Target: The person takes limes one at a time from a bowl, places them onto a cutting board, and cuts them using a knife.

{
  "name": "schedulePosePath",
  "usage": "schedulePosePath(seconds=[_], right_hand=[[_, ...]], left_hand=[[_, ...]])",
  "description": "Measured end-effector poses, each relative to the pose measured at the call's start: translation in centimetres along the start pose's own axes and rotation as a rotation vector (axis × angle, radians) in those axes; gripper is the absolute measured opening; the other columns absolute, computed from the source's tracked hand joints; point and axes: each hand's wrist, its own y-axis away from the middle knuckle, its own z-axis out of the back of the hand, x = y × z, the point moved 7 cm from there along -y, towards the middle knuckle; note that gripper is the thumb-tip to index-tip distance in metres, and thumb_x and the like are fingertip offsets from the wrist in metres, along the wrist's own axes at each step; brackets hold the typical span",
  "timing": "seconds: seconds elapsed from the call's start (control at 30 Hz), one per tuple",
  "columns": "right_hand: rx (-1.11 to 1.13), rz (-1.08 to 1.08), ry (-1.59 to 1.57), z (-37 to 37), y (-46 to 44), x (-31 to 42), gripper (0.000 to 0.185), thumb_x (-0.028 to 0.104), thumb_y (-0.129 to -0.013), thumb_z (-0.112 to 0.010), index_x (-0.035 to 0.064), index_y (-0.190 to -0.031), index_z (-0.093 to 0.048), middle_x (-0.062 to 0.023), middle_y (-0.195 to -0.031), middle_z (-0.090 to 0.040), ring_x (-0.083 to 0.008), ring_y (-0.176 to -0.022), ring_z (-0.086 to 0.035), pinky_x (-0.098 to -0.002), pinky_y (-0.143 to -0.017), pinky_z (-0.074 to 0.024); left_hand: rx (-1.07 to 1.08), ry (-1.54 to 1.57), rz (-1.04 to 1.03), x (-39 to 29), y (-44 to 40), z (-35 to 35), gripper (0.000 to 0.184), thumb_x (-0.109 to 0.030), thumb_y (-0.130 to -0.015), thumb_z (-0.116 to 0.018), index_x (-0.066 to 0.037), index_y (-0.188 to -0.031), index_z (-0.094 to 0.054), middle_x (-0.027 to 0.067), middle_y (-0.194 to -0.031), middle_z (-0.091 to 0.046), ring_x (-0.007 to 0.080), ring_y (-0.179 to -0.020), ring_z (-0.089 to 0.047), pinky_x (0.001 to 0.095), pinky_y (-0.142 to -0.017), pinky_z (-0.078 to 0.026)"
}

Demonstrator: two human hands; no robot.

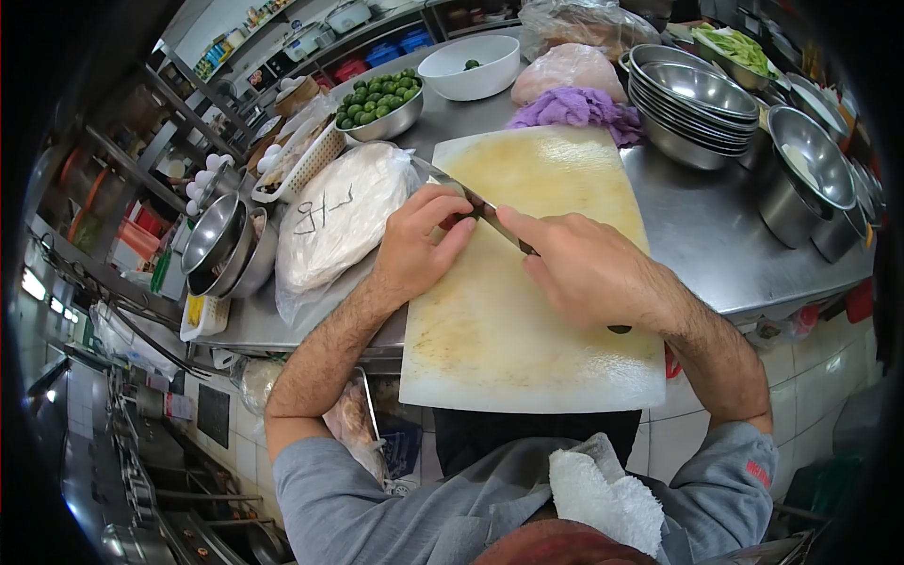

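Board work at a metal surface [697,231]. White cutting board [527,367], stained yellowish, lies before the person, its near edge jutting past the surface.

Right hand [589,268]: closed round the handle of a knife [482,207], the dark butt of it showing below the palm. Knife is above the middle-left of the board, blade slanting toward the far left, tip near the board's left edge.

Left hand [424,240]: fingers bent and thumb drawn in, close against the blade, over the board's left edge. Something small and dark shows at the fingertips; cannot tell whether it is gripped.

Left of board: plastic-wrapped white bundle [334,221] with dark marker writing. Beyond it, a metal bowl [400,122] heaped with small green fruits [377,97]; farther and to the right, a white bowl [461,80] with one green fruit [471,65] visible inside. White basket [325,155] left of the heaped bowl.

Far edge of board: crumpled purple cloth [576,108], pale bagged item [570,73] just behind. Right of cloth: stack of metal bowls [683,127].
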Motion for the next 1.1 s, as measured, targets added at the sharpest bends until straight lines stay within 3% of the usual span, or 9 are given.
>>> schedulePosePath(seconds=[0.13, 0.2, 1.1], right_hand=[[-0.018, 0.033, -0.016, -0.5, -1.0, -0.4, 0.052, 0.003, -0.083, -0.052, -0.0073, -0.133, -0.041, -0.0282, -0.097, -0.062, -0.0421, -0.093, -0.063, -0.0472, -0.079, -0.0515], [-0.106, 0.054, 0.002, -0.4, -1.4, -0.4, 0.049, 0.007, -0.090, -0.052, -0.0017, -0.136, -0.041, -0.0258, -0.093, -0.065, -0.0426, -0.091, -0.063, -0.0483, -0.080, -0.0491], [-0.060, 0.058, -0.125, -0.4, -4.9, -0.5, 0.029, 0.009, -0.089, -0.055, 0.0047, -0.117, -0.052, -0.0211, -0.093, -0.066, -0.0393, -0.086, -0.064, -0.0467, -0.073, -0.0498]], left_hand=[[0.008, -0.009, -0.006, 0.0, 0.0, -0.1, 0.016, -0.002, -0.082, -0.068, 0.002, -0.096, -0.064, 0.0107, -0.099, -0.062, 0.0202, -0.075, -0.065, 0.0299, -0.067, -0.053], [0.012, -0.017, 0.001, 0.1, -0.1, 0.0, 0.016, -0.002, -0.081, -0.069, 0.002, -0.096, -0.063, 0.0107, -0.099, -0.062, 0.0200, -0.075, -0.065, 0.0299, -0.067, -0.053], [0.002, -0.003, 0.020, 0.3, -0.1, -0.2, 0.018, -0.001, -0.079, -0.070, 0.001, -0.095, -0.063, 0.0102, -0.097, -0.062, 0.0182, -0.074, -0.063, 0.0300, -0.067, -0.052]])
